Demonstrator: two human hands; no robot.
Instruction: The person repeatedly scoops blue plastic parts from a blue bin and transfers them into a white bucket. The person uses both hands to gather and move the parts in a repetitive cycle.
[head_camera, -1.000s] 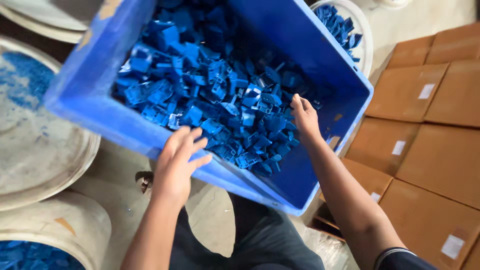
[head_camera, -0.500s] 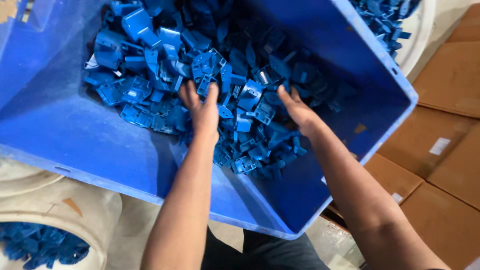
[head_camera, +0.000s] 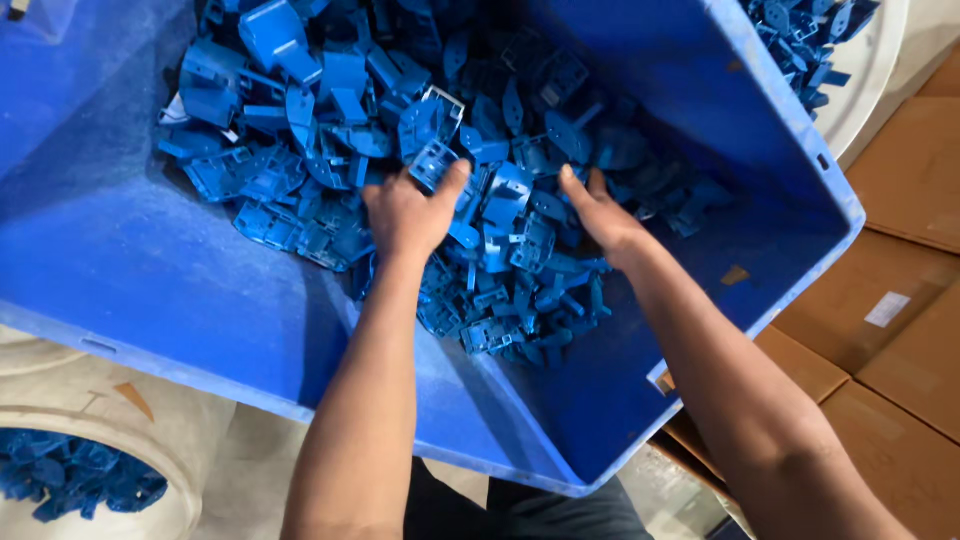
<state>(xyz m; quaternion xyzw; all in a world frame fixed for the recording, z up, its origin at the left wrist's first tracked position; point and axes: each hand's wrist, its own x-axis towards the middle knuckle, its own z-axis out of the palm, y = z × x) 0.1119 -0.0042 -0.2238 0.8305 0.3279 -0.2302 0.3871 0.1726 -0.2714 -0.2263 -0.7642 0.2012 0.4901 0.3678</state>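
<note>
A big blue plastic crate (head_camera: 120, 280) fills most of the view, tilted toward me. Inside lies a heap of several small blue plastic parts (head_camera: 330, 110). My left hand (head_camera: 405, 215) is curled into the heap near its middle, fingers closing around some of the parts. My right hand (head_camera: 600, 215) reaches in beside it, fingers spread and pressed into the pile. Both forearms come up from the bottom edge over the crate's front rim.
A white round tub (head_camera: 150, 440) with more blue parts stands at the lower left. Another white tub of parts (head_camera: 860, 80) shows at the upper right. Brown cardboard boxes (head_camera: 900, 330) are stacked along the right.
Both hands moved from the crate's front rim deeper into the heap. The view has closed in on the crate, and my left hand has curled onto parts.
</note>
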